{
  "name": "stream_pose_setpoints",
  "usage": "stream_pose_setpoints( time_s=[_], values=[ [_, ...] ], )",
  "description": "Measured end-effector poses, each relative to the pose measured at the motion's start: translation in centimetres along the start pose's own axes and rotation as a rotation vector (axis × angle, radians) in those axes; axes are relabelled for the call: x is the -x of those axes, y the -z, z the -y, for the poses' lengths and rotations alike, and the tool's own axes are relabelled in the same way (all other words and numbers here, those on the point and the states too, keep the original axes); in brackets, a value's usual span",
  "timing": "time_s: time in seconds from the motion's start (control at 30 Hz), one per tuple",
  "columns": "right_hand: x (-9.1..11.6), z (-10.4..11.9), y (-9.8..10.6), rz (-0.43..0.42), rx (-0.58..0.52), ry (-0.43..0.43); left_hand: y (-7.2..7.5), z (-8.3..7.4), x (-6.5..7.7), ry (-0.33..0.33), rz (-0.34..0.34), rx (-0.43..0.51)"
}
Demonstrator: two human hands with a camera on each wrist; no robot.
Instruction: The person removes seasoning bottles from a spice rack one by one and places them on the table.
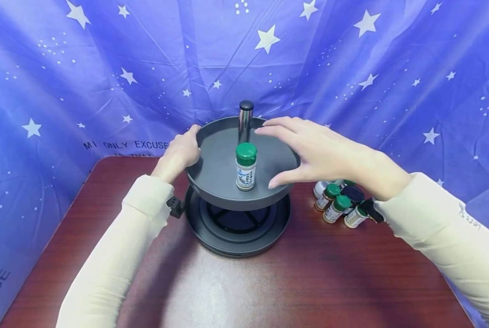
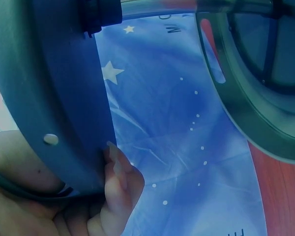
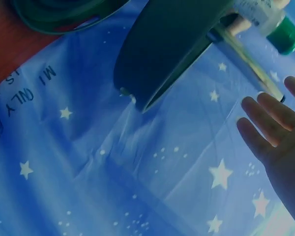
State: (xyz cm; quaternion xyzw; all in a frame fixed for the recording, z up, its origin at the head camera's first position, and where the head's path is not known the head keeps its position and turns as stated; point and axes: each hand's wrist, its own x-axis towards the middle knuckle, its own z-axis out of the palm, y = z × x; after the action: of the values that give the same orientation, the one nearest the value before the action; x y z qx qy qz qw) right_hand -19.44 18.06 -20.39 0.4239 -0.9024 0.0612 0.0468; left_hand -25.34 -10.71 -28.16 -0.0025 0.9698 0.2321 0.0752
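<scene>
A dark grey two-tier round rack stands on the table, its upper tray (image 1: 217,157) raised over the lower tray (image 1: 236,249) and joined to a metal post (image 1: 244,123). My left hand (image 1: 181,152) grips the upper tray's left rim; the left wrist view shows its fingers (image 2: 119,187) curled under the edge. On that tray stands a green-capped spice jar (image 1: 246,171), upright, in front of the post. My right hand (image 1: 310,148) hovers over the tray's right side, fingers and thumb spread, apart from the jar. The right wrist view shows its fingers (image 3: 273,118) extended and holding nothing.
Several more spice jars (image 1: 337,208), mostly green-capped, stand clustered on the reddish-brown table (image 1: 228,291) right of the rack, partly hidden by the right wrist. A blue curtain (image 1: 211,54) with white stars hangs close behind.
</scene>
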Motion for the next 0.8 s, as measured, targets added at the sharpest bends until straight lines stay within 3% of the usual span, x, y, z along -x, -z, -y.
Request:
stream_pose_setpoints(
  time_s=[0.3,0.63,0.8],
  values=[
    [-1.3,1.6,-0.8,0.051,-0.01,0.052,0.0,0.0,0.1,-0.001,-0.006,-0.011],
    [-3.2,3.1,-1.7,-0.016,0.06,0.206,0.1,-0.1,0.1,-0.003,-0.004,-0.014],
    [-3.9,3.7,-2.0,-0.027,0.092,0.226,0.0,-0.1,0.0,-0.005,-0.003,-0.02]
  ],
)
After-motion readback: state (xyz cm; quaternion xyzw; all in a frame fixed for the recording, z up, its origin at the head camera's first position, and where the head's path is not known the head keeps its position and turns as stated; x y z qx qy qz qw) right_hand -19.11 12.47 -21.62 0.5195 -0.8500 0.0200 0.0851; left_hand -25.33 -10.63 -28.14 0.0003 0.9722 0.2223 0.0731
